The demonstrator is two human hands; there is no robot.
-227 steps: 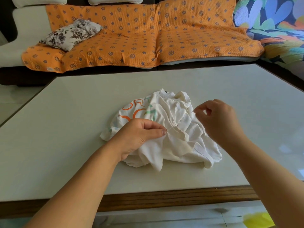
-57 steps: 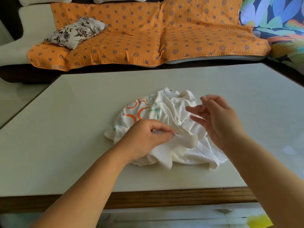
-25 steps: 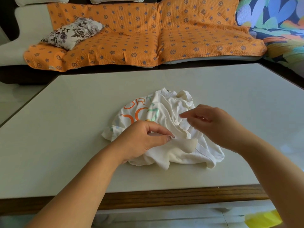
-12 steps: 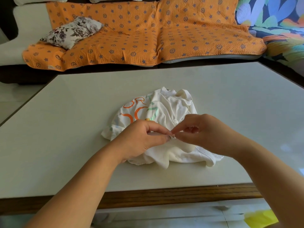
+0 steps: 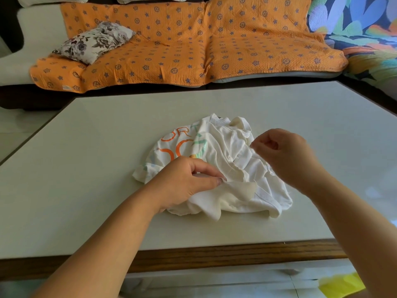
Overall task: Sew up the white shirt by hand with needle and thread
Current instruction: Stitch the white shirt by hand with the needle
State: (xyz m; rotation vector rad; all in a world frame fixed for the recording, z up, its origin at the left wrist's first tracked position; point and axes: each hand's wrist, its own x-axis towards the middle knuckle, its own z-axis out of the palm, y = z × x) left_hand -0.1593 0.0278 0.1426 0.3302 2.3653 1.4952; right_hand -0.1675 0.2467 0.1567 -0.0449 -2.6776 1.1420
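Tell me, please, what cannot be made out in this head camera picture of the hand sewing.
Head view:
- Needle and thread: too thin to resolve at the pinched fingertips of the right hand.
- Stitched spot: hidden by the left hand, which pinches a fold of the crumpled white shirt.
- Orange lettering on the shirt: cut short by folds.
- Yellow object: cut off by the bottom edge.

shirt (image 5: pixel 225 151): soft white cloth, creased | counter (image 5: pixel 86 168): smooth matt top, wood-grain front edge | sofa cover (image 5: pixel 182 44): crinkled orange cloth
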